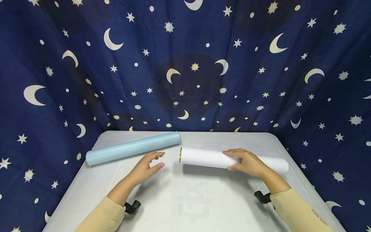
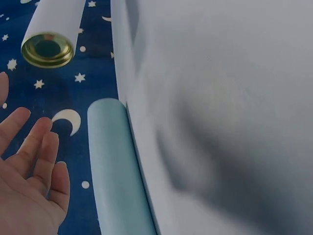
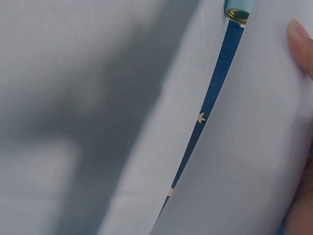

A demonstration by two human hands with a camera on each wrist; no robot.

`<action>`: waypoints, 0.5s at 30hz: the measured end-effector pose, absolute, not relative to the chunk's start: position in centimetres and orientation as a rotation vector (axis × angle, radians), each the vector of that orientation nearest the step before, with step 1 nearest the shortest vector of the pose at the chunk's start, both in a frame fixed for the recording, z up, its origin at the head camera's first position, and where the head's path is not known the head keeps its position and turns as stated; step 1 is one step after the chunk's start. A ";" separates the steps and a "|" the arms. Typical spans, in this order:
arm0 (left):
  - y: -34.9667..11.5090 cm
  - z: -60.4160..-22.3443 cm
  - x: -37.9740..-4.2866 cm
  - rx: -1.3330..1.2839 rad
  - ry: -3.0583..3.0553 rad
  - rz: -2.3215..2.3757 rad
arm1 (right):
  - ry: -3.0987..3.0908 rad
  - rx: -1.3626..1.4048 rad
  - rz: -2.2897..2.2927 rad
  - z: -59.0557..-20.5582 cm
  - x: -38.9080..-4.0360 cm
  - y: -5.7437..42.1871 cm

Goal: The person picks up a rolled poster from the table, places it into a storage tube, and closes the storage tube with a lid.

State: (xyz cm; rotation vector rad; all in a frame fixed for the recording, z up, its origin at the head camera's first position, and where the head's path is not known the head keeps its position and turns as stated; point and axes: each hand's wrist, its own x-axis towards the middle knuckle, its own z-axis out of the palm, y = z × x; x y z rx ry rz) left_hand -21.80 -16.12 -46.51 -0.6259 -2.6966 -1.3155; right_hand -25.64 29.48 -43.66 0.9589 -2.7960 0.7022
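A long white tube (image 1: 205,157) with a gold metal rim at its left end is gripped near its middle by my right hand (image 1: 246,161). It appears held a little above the table, with a shadow beneath it. In the left wrist view the white tube (image 2: 58,19) shows its recessed gold end. My left hand (image 1: 146,167) is apart from both tubes, its fingers relaxed and pointing toward the white tube's end. Behind it a light blue tube (image 1: 133,148) lies slantwise on the table. The right wrist view catches the blue tube's (image 3: 238,7) gold end and the white tube's (image 3: 244,122) side.
A white cloth covers the table (image 1: 191,199). Dark blue curtains (image 1: 188,64) with moons and stars hang behind it and on both sides. Black wrist devices (image 1: 132,207) are worn under both forearms.
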 end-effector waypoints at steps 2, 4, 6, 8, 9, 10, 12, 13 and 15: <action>-16.5 -46.7 -21.8 -0.612 -2.700 -1.268 | -2.816 0.961 0.696 -43.6 -25.8 29.5; -16.9 -46.9 -21.9 -0.597 -2.698 -1.223 | -2.837 0.955 0.680 -43.4 -26.1 29.5; -17.2 -46.9 -21.8 -0.580 -2.698 -1.201 | -2.849 0.952 0.673 -43.2 -26.4 29.5; -17.5 -46.9 -21.7 -0.559 -2.702 -1.196 | -2.861 0.938 0.670 -43.1 -26.7 29.5; -17.7 -47.0 -21.7 -0.550 -2.703 -1.192 | -2.861 0.938 0.665 -43.2 -26.8 29.6; -17.9 -47.0 -21.6 -0.542 -2.704 -1.189 | -2.858 0.943 0.662 -43.2 -26.9 29.6; -18.3 -47.1 -21.4 -0.525 -2.702 -1.185 | -2.860 0.945 0.658 -43.4 -27.3 29.7; -18.5 -47.2 -21.4 -0.515 -2.701 -1.175 | -2.860 0.947 0.659 -43.5 -27.5 29.8; -18.9 -47.3 -21.3 -0.497 -2.700 -1.146 | -2.861 0.948 0.644 -43.7 -28.0 30.0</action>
